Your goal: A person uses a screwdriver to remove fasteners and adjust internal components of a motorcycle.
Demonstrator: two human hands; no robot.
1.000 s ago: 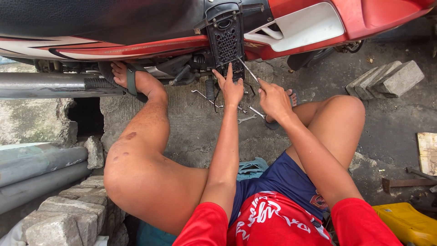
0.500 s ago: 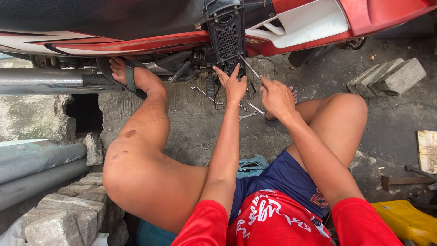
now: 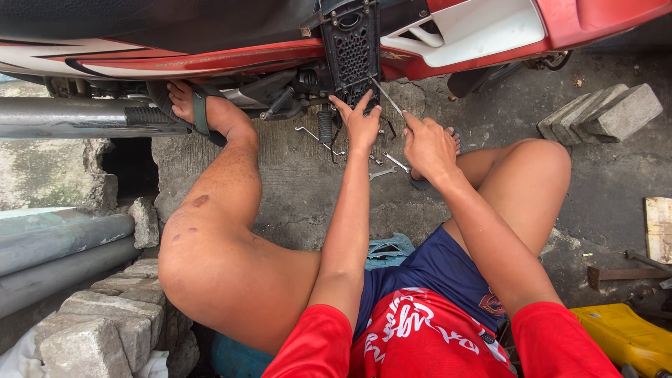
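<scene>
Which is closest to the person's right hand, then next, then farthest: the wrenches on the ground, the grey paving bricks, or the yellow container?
From the right hand:
1. Wrenches, on the concrete just beside it.
2. Grey paving bricks, stacked off to the right.
3. Yellow container, at the bottom right corner.

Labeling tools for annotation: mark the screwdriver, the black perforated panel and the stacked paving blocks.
screwdriver [image 3: 387, 98], head view, on the metal shaft above the right hand.
black perforated panel [image 3: 353, 52], head view, middle of its holed face.
paving blocks [image 3: 607, 112], head view, top face of the stack.
</scene>
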